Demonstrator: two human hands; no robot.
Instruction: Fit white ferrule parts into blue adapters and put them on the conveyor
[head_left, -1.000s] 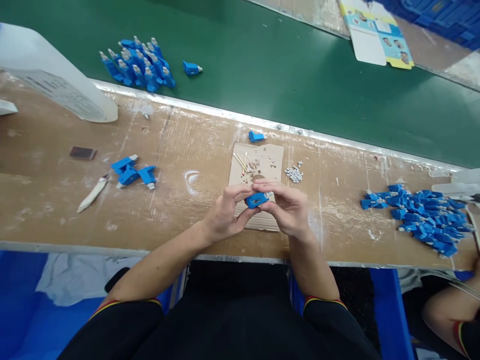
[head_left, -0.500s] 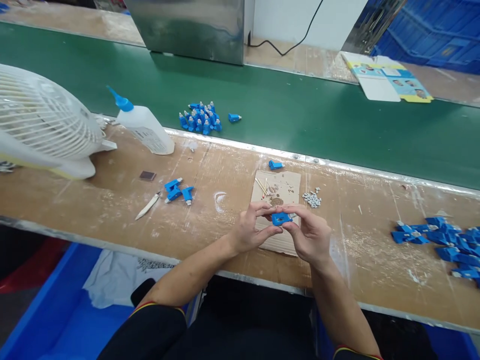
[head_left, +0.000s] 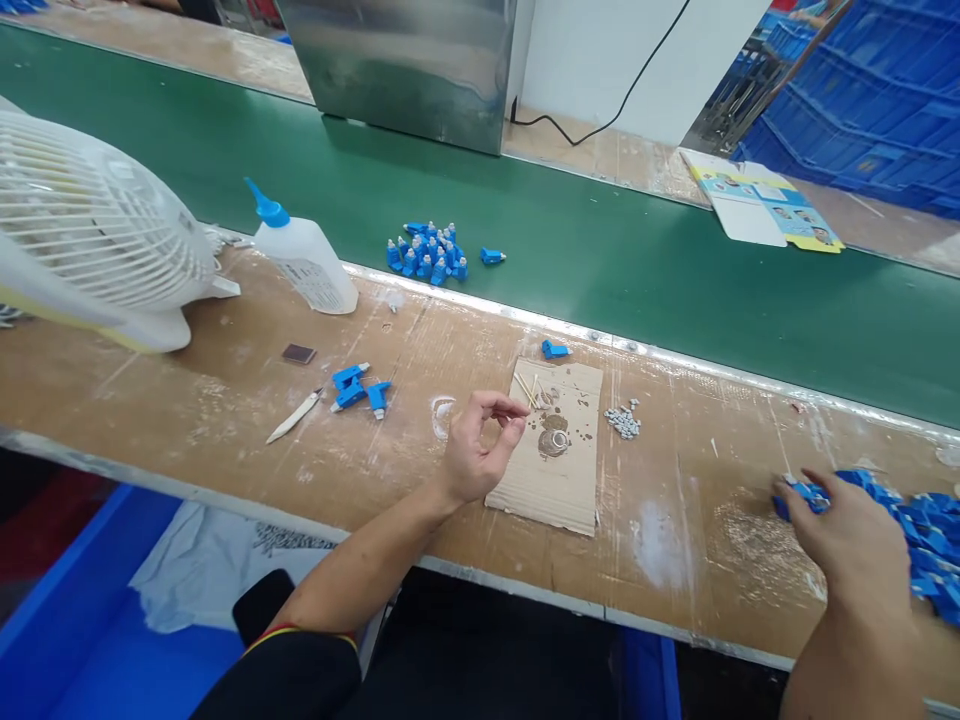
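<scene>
My left hand [head_left: 484, 447] hovers at the left edge of a piece of cardboard [head_left: 555, 500], fingers curled, with a small gap between thumb and fingertips and nothing visible in it. At the right, my right hand [head_left: 855, 525] has its thumb and fingers around a small blue plastic part [head_left: 808, 494] at the edge of a pile of similar blue parts [head_left: 934, 530]. The hand is slightly blurred and partly covers the pile. Wooden sticks [head_left: 527, 388] and dark wet spots lie on the cardboard. Beside it sits a heap of small grey pieces [head_left: 622, 422].
Another blue part [head_left: 555, 349] lies behind the cardboard. To the left are three blue parts [head_left: 352, 386], a white-handled knife [head_left: 294, 417], a dark block [head_left: 299, 354], a bottle with blue nozzle [head_left: 311, 265] and a fan [head_left: 97, 230]. More parts [head_left: 429, 255] stand on the green belt [head_left: 600, 240].
Both hands held a blue part over the cardboard earlier. My right hand has moved right to the pile; my left hand has drawn slightly left, without the part. The camera view has shifted slightly.
</scene>
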